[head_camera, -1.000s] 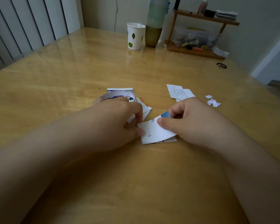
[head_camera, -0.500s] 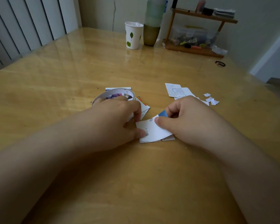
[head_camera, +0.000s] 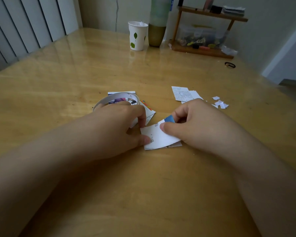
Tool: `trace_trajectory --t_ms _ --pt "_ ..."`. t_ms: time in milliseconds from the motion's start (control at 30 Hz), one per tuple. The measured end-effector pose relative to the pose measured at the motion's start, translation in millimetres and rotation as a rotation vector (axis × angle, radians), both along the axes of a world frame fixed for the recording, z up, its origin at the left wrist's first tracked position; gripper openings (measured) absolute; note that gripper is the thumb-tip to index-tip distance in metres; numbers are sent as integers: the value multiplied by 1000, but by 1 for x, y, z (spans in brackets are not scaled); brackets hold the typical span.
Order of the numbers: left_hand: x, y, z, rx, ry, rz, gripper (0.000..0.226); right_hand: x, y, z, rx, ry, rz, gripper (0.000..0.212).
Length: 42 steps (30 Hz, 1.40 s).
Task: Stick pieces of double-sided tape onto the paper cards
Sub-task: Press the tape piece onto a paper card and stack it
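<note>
At table centre, on the glossy wooden table, a white paper card with a blue corner is held between both hands, its far edge lifted and curved while its near edge lies on another card beneath. From the card's 3 o'clock side, the right hand pinches it, thumb on top and curled fingers behind the blue corner. At the card's 9 o'clock edge the left hand has its fingers curled, the thumb tip pressing down on the card's near left corner; whether its fingertips pinch a tape piece cannot be told. Behind that hand, at 11 o'clock, lies the double-sided tape roll, a thin white ring resting over printed colour cards. At 1 o'clock from the held card sit two printed paper slips, with small torn white scraps just beside them. Far off at 12 o'clock stand a leaf-patterned paper cup and a tall green bottle, near a small wooden shelf; a black hair tie lies at 2 o'clock.
</note>
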<state>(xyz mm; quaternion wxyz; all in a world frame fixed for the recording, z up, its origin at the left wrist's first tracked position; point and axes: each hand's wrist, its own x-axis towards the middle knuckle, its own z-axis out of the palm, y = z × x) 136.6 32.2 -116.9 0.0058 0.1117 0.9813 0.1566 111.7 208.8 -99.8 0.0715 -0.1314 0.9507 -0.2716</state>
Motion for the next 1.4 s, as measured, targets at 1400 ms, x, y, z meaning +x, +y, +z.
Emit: trace_trajectory --t_ms 1400 --pt "1 3 -2 -10 41 23 22 -11 12 2 94 4 72 13"
